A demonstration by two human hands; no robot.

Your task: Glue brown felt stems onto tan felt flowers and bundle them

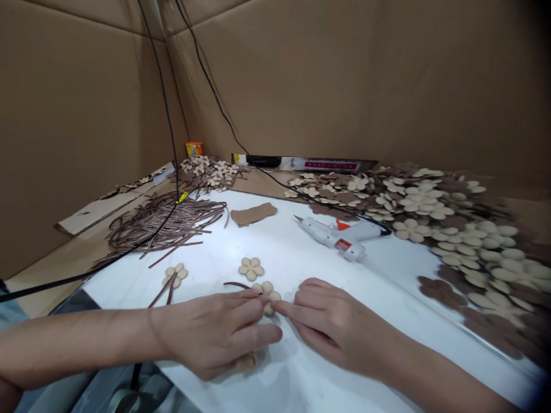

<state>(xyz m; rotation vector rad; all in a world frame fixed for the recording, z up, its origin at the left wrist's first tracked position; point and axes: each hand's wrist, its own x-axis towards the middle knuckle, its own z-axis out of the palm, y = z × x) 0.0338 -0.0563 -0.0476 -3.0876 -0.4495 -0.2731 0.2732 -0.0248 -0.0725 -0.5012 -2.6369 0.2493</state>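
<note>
A beige five-petal flower cutout (270,293) lies on the white board in front of me, with a brown strip (236,284) sticking out to its left. My left hand (224,330) is closed at the flower's left side, its fingertips pressing on it and covering where the strip meets it. From the other side, my right hand (327,318) touches a petal with its index finger, the other fingers curled in. Just behind is a loose beige flower (251,268). Under my left hand a small tan piece (245,361) shows partly. Further left rests a flower with brown strips attached (175,275).
A white hot glue gun (333,234) lies on the board (224,246), near a cardboard scrap (253,214). Brown strips (159,221) are heaped at left, and beige and brown flowers (469,241) at right. A black cable (210,86) hangs across. Cardboard walls (301,74) enclose the space.
</note>
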